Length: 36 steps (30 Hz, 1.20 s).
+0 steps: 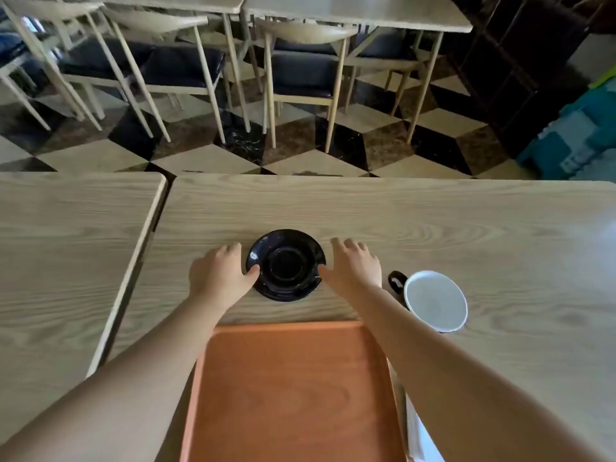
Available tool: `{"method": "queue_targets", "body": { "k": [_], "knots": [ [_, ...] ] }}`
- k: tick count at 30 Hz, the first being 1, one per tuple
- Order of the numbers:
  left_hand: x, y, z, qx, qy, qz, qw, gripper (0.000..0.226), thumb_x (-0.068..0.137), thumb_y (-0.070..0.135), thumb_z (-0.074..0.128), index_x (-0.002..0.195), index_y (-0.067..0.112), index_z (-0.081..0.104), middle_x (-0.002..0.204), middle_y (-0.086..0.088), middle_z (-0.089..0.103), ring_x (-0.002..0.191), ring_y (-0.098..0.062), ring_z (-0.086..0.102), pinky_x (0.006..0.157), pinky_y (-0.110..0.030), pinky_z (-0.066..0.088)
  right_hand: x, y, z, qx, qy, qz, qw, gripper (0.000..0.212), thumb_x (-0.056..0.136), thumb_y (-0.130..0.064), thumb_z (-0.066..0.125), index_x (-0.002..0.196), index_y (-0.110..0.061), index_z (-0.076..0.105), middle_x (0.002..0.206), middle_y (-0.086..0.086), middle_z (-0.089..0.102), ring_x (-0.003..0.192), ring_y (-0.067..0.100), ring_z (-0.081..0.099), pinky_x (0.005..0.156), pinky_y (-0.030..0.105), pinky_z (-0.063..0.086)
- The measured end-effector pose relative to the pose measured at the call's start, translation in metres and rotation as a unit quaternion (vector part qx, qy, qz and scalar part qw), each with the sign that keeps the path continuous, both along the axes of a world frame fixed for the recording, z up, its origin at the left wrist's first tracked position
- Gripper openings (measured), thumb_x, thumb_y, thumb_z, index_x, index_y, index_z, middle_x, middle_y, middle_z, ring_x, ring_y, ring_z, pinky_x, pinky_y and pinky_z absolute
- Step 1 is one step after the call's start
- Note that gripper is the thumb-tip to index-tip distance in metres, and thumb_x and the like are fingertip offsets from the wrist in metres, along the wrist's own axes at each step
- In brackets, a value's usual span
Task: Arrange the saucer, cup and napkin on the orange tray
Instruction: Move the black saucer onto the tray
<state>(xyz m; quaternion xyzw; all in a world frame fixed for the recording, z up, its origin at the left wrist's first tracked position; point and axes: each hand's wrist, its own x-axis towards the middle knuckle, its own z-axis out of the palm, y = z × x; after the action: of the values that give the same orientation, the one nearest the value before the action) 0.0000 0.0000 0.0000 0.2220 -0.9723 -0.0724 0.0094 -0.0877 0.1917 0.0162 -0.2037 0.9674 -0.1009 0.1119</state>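
Observation:
A black saucer [286, 265] lies flat on the wooden table [433, 221], just beyond the far edge of the orange tray [293, 395]. My left hand [218, 273] rests at the saucer's left side and my right hand [355, 265] at its right side. Both thumbs touch the rim and the fingers are spread on the table. A cup [433, 300] with a white inside and a black handle stands to the right of my right forearm. A white napkin [416, 435] shows partly beside the tray's right edge, mostly hidden under my right arm.
A second table [66, 245] adjoins on the left with a narrow gap between the two. Beyond the table's far edge are a checkered floor, several wooden chairs with dark seats [300, 75] and more tables.

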Motion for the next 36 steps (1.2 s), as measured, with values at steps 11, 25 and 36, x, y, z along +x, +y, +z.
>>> {"method": "queue_targets", "body": {
  "k": [11,25,36],
  "knots": [
    [-0.015,-0.003,-0.048,0.193,0.015,0.064,0.979,0.027,0.075,0.021,0.066,0.095,0.004,0.06,0.097,-0.011,0.061,0.089,-0.031,0.058,0.07,-0.038,0.047,-0.009,-0.02,-0.059,-0.083,-0.098,-0.081,0.988,0.04,0.08,-0.02,0.059,0.117,-0.009,0.05,0.118,0.012,0.053,0.112,0.03,0.046,0.075,0.036,0.045],
    [0.093,-0.003,-0.003,0.506,0.085,0.173,0.841,0.032,0.087,-0.003,0.051,0.106,0.019,0.064,0.088,-0.01,0.068,0.066,-0.019,0.067,0.062,-0.025,0.059,0.084,0.002,-0.026,-0.361,-0.239,-0.206,0.878,0.037,0.082,0.0,0.053,0.113,-0.018,0.061,0.076,-0.003,0.059,0.051,0.017,0.066,0.064,0.041,0.06],
    [0.179,0.003,-0.032,0.502,0.059,0.195,0.84,0.036,0.086,-0.004,0.054,0.117,0.013,0.061,0.096,-0.015,0.063,0.062,-0.004,0.067,0.053,-0.013,0.052,0.166,0.01,-0.061,-0.345,-0.264,-0.198,0.879,0.047,0.082,0.005,0.051,0.118,-0.023,0.059,0.09,0.011,0.061,0.068,0.028,0.067,0.058,0.036,0.06]
  ]
}}
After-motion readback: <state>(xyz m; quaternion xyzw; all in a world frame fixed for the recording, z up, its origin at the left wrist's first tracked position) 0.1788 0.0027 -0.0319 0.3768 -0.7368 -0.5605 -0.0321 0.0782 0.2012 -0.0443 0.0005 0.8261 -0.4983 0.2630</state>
